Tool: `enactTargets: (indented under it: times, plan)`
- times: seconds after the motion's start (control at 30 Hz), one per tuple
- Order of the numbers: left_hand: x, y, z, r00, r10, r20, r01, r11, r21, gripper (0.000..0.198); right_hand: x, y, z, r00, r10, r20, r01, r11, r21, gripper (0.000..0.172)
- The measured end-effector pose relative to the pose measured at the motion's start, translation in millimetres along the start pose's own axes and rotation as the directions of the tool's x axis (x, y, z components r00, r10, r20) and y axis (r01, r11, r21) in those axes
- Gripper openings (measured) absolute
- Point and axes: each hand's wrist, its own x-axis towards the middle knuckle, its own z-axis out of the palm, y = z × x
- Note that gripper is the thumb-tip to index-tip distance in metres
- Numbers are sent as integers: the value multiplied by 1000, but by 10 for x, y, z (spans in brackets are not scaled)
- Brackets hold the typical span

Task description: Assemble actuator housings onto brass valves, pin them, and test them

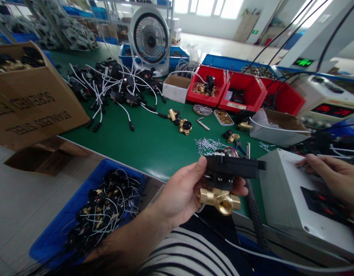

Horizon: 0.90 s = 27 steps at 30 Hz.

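One motorised brass valve (219,199), lower centre, sits gripped in the left hand (179,191); far right, the right hand (335,176) pinches an apparent switch (301,165). Switching seems in hand; next calls for steady holding.

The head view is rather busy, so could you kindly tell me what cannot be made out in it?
Head view, left hand: partly hidden behind the black housing it holds.
Head view, right hand: what it touches is too small and covered to identify.
Head view, black panel: partly covered by the right hand.
Head view, cardboard box: cut off by the left edge.
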Motion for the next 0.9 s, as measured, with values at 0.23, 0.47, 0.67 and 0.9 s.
enactTargets:
  times: [0.23,0.47,0.67,0.9]
  plan:
    - [-6,35,94,963,154,-219,-116,978,176,27,-56,-77,-5,1000,29,-11,-29,1000,3,17]
    - [25,45,58,929,207,-307,-113,948,296,57,-61,-67,0,1000,23,-8,-23,1000,8,16]
    - [16,71,76,926,181,-332,-55,933,355,50,-8,-49,18,999,43,-32,-43,999,11,16]
    - [34,82,78,934,121,-337,-28,963,269,50,37,8,40,1000,12,-21,-12,1000,8,30]
